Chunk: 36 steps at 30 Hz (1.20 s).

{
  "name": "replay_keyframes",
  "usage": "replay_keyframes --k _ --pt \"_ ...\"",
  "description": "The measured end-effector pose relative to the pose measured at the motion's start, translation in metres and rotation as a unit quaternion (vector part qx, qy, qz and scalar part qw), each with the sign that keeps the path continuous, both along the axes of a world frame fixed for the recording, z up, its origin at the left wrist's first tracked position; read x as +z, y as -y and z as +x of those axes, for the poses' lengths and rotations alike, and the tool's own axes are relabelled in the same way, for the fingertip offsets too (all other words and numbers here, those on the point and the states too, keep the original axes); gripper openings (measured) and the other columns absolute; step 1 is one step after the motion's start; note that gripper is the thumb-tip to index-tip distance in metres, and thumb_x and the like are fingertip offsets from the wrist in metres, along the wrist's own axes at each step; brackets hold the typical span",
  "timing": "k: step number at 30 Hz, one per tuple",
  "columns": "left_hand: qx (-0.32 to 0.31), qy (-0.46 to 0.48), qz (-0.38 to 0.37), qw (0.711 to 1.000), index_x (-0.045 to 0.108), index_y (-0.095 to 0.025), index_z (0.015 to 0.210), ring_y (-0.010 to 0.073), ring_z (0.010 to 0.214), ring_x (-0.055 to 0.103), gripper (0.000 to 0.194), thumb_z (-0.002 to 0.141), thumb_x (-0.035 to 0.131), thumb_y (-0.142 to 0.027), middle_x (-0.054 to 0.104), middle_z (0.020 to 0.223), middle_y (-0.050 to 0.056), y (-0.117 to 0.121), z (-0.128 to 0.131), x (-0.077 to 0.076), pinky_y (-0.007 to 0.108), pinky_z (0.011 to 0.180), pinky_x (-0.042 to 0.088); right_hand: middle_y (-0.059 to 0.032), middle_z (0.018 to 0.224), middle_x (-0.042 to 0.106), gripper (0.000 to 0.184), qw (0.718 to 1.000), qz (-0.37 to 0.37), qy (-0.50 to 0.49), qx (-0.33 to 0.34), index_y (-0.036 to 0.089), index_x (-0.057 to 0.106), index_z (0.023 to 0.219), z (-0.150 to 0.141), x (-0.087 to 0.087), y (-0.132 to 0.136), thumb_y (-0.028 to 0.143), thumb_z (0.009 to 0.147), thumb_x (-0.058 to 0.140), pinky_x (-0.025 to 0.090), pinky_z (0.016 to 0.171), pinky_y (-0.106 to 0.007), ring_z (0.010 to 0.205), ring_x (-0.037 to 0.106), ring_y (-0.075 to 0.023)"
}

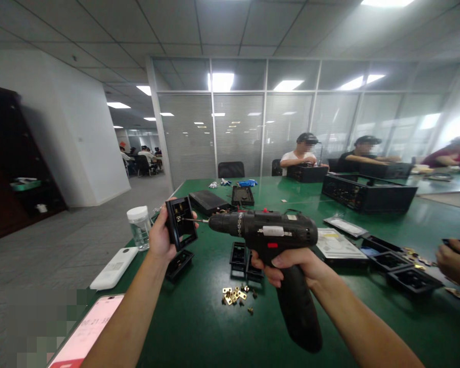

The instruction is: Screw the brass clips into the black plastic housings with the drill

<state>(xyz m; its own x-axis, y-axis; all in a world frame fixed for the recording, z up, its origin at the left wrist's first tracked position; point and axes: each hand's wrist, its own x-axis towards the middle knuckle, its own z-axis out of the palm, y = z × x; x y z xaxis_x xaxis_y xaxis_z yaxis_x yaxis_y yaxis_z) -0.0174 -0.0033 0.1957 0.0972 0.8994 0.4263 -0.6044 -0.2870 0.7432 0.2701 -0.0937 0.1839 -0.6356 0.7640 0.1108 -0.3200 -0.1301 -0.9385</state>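
Observation:
My left hand (162, 237) is closed around a black plastic frame (184, 237), held up on edge above the table with brass pieces inside it. Wrapped about the handle of a black cordless drill (279, 232) is my right hand (287, 266). The drill points left, and its thin bit (195, 220) reaches into the frame near a brass piece; whether it touches a screw is too small to tell. Below the drill lie small brass plates and screws (233, 295). Further black frames (238, 255) rest behind them, and another frame (180, 264) sits under my left hand.
A lidded clear jar (139, 230), a white device (114, 268) and a lit phone (88, 329) line the left edge of the green table (199, 317). At right are a hard drive (339, 244), more frames and a co-worker's hand (458, 260). Large black cases (368, 194) stand farther back.

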Motion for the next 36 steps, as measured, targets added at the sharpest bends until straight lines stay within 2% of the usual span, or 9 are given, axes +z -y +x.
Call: replay_keyframes --k 2,8,12,15,20,23,27,32,36 --pt "-0.001 0.002 -0.001 1.000 0.048 -0.020 0.131 0.0286 0.064 0.071 0.051 0.090 0.057 -0.048 0.071 0.086 0.011 0.000 0.000 0.000 0.041 0.051 0.058 -0.0055 0.088 0.059 0.031 1.000 -0.004 -0.002 -0.006 0.017 0.072 0.096 0.001 -0.001 -0.001 0.029 0.067 0.072 0.040 0.054 -0.022 0.056 0.044 -0.0048" --pt "-0.004 0.009 -0.007 1.000 0.051 -0.020 0.130 0.0275 0.064 0.071 0.049 0.090 0.056 -0.047 0.072 0.086 0.010 0.001 0.000 0.001 0.040 0.051 0.059 -0.0050 0.086 0.061 0.036 0.999 0.016 -0.027 0.037 0.014 0.071 0.097 0.001 -0.005 -0.005 0.029 0.065 0.074 0.039 0.050 -0.021 0.053 0.042 -0.0044" --pt "-0.012 0.017 -0.015 1.000 0.054 -0.017 0.127 0.0265 0.065 0.072 0.047 0.092 0.054 -0.048 0.072 0.088 0.011 0.002 0.000 0.002 0.039 0.052 0.059 -0.0059 0.088 0.060 0.032 1.000 0.000 -0.006 -0.017 0.014 0.071 0.097 -0.001 0.005 0.006 0.028 0.069 0.071 0.039 0.055 -0.023 0.057 0.044 -0.0050" --pt "-0.014 0.017 -0.018 1.000 0.056 -0.016 0.125 0.0263 0.065 0.072 0.046 0.091 0.055 -0.048 0.072 0.088 0.011 0.001 0.000 0.002 0.039 0.053 0.059 -0.0055 0.087 0.059 0.030 1.000 0.002 0.007 -0.013 0.015 0.072 0.095 -0.001 0.009 0.010 0.029 0.068 0.071 0.038 0.055 -0.023 0.057 0.044 -0.0049" --pt "-0.012 0.006 -0.016 1.000 0.056 -0.017 0.125 0.0273 0.066 0.072 0.048 0.090 0.057 -0.050 0.072 0.086 0.010 0.001 -0.001 0.001 0.039 0.052 0.059 -0.0058 0.085 0.060 0.036 0.999 0.029 -0.025 0.035 0.013 0.070 0.096 0.001 -0.003 -0.002 0.030 0.065 0.073 0.037 0.050 -0.023 0.053 0.041 -0.0053" --pt "-0.011 0.006 -0.015 1.000 0.055 -0.017 0.125 0.0271 0.065 0.072 0.048 0.090 0.056 -0.050 0.072 0.086 0.010 0.002 0.000 0.002 0.038 0.051 0.058 -0.0060 0.085 0.060 0.035 0.999 0.028 -0.014 0.018 0.015 0.070 0.096 0.001 -0.005 -0.003 0.031 0.066 0.074 0.038 0.051 -0.024 0.053 0.042 -0.0055" --pt "-0.006 0.010 -0.014 1.000 0.054 -0.017 0.126 0.0265 0.063 0.071 0.048 0.090 0.056 -0.048 0.072 0.086 0.010 0.003 0.001 0.004 0.039 0.053 0.059 -0.0055 0.088 0.059 0.032 0.999 0.008 0.013 -0.031 0.015 0.070 0.097 -0.001 0.005 0.007 0.030 0.069 0.071 0.040 0.056 -0.024 0.057 0.044 -0.0050" --pt "0.005 0.008 -0.012 1.000 0.052 -0.017 0.127 0.0271 0.064 0.071 0.048 0.091 0.055 -0.048 0.072 0.085 0.010 0.004 0.002 0.005 0.040 0.052 0.059 -0.0063 0.085 0.059 0.034 1.000 0.004 0.000 -0.010 0.016 0.071 0.094 -0.002 0.004 0.006 0.030 0.063 0.075 0.039 0.051 -0.024 0.054 0.042 -0.0063" --pt "0.006 0.007 -0.018 1.000 0.053 -0.016 0.126 0.0272 0.063 0.071 0.047 0.091 0.054 -0.048 0.072 0.085 0.011 0.004 0.002 0.005 0.040 0.052 0.059 -0.0057 0.087 0.061 0.034 1.000 0.003 -0.026 0.015 0.015 0.071 0.098 0.000 -0.004 -0.003 0.028 0.067 0.074 0.039 0.051 -0.021 0.054 0.044 -0.0047"
